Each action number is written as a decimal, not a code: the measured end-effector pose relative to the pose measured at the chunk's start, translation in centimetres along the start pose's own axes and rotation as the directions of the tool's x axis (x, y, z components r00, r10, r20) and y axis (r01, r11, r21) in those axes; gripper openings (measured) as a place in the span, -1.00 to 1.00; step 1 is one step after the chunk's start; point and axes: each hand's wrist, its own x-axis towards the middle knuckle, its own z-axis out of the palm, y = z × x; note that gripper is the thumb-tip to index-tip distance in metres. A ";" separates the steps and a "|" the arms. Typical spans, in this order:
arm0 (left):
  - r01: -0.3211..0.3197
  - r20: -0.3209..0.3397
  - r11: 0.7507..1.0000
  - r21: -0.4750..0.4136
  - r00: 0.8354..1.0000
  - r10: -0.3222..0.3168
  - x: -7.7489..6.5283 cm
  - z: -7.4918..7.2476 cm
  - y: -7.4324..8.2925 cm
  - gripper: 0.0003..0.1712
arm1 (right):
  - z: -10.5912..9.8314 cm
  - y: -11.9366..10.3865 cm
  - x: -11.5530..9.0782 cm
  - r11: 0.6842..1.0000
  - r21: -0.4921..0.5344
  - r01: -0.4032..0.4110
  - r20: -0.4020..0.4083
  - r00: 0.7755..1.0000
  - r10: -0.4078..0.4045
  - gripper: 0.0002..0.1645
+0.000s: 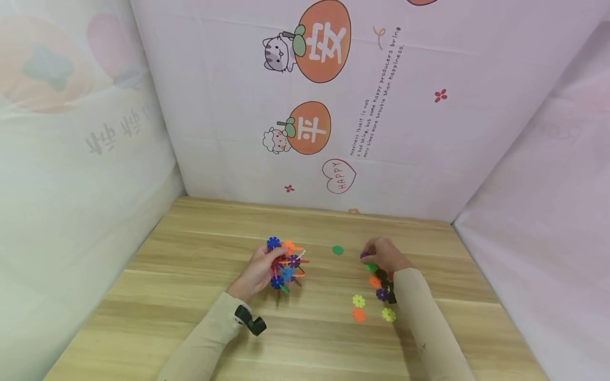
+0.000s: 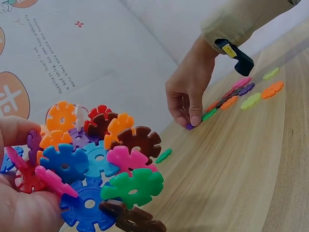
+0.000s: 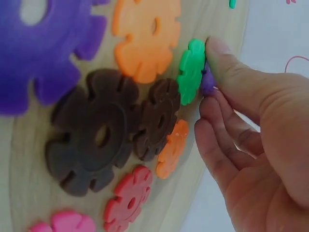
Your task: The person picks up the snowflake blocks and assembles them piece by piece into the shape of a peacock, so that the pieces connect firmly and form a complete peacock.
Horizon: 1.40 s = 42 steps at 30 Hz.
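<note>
My left hand (image 1: 254, 272) grips a cluster of interlocked notched plastic discs (image 2: 91, 159), held up above the wooden table on the left. Blue, orange, pink, green, brown, red and purple pieces jut out of it at many angles. Further right, the thumb and fingers of my right hand (image 1: 385, 255) pinch a purple notched disc (image 3: 207, 79) low at the tabletop. Right beside that piece, in the right wrist view, lies a green disc (image 3: 191, 72). Two dark brown discs (image 3: 101, 135) and an orange disc (image 3: 147, 38) are close by in the same loose pile.
Between the hands lies a single green disc (image 1: 337, 250). Nearer the body are a yellow disc (image 1: 359, 301), an orange disc (image 1: 359, 315) and another yellow disc (image 1: 388, 315). Printed white cloth (image 1: 405, 174) encloses the wooden table (image 1: 190, 254) at the back and sides.
</note>
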 end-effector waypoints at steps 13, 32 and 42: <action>0.027 -0.022 0.999 0.030 0.999 -0.027 0.1 0.2 -0.4 -0.71 | 0.1 -2.5 0.5 0.982 0.126 0.138 -0.124 0.985 -0.122 -0.84; 0.029 0.129 0.996 0.082 0.991 -0.040 -0.5 0.8 -0.3 -0.66 | 2.8 -14.1 1.4 0.781 0.429 0.454 -0.181 0.890 -0.418 -0.87; 0.018 0.228 1.000 0.003 0.973 -0.018 -0.8 0.8 0.0 -0.66 | 3.9 -15.0 1.6 0.671 0.501 0.547 -0.184 0.824 -0.535 -0.90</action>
